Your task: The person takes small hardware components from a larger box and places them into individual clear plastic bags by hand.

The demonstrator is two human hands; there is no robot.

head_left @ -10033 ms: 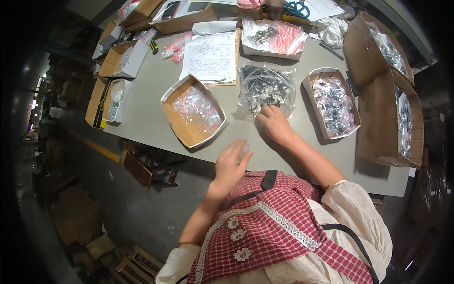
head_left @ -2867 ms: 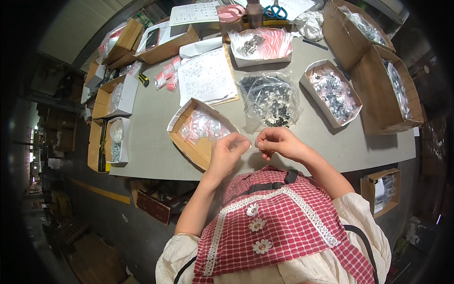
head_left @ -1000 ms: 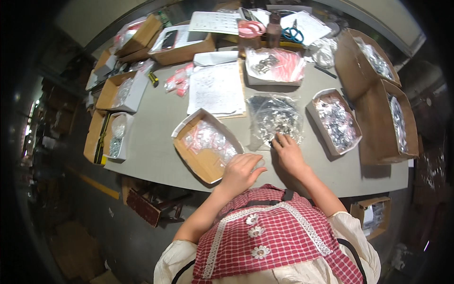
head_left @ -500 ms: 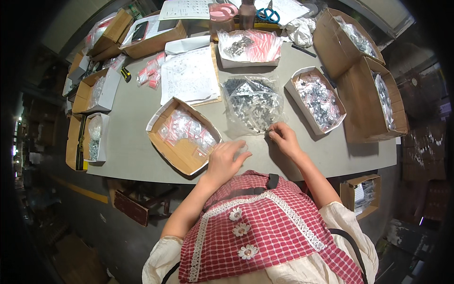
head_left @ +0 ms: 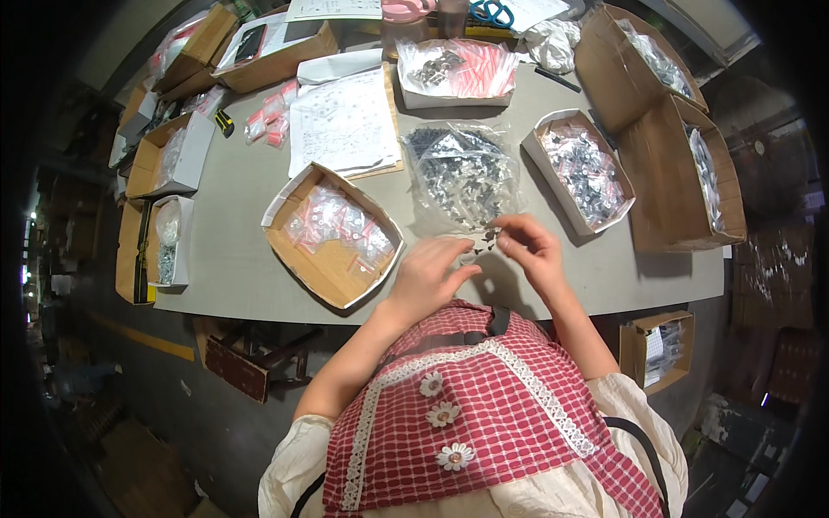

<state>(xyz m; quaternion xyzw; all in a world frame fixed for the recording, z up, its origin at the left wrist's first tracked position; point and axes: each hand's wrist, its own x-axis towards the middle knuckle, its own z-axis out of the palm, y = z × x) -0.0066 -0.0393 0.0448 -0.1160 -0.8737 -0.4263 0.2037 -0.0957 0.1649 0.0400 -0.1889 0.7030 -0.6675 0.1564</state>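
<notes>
My left hand (head_left: 429, 274) is in front of my apron, thumb and fingers curled around what looks like a small clear plastic bag (head_left: 470, 256), mostly hidden by the hand. Close to its right, my right hand (head_left: 533, 251) pinches several small dark parts (head_left: 489, 241) at its fingertips, beside the bag's mouth. Just beyond both hands lies a large clear bag (head_left: 462, 177) filled with small black and silvery parts. To the left of my left hand stands an open cardboard box (head_left: 332, 274) with small zip bags holding little parts.
A white box (head_left: 537, 153) of filled small bags stands on the right, near tall cardboard cartons (head_left: 643, 186). Another box (head_left: 414, 97) with red-edged bags is at the back. Paper sheets (head_left: 341, 129), a yellow cutter (head_left: 224, 123) and blue-handled scissors (head_left: 492, 13) lie around.
My right hand has drawn back slightly from the large bag's near edge, with small dark parts now showing at its fingertips. My left hand has moved right, closer to it.
</notes>
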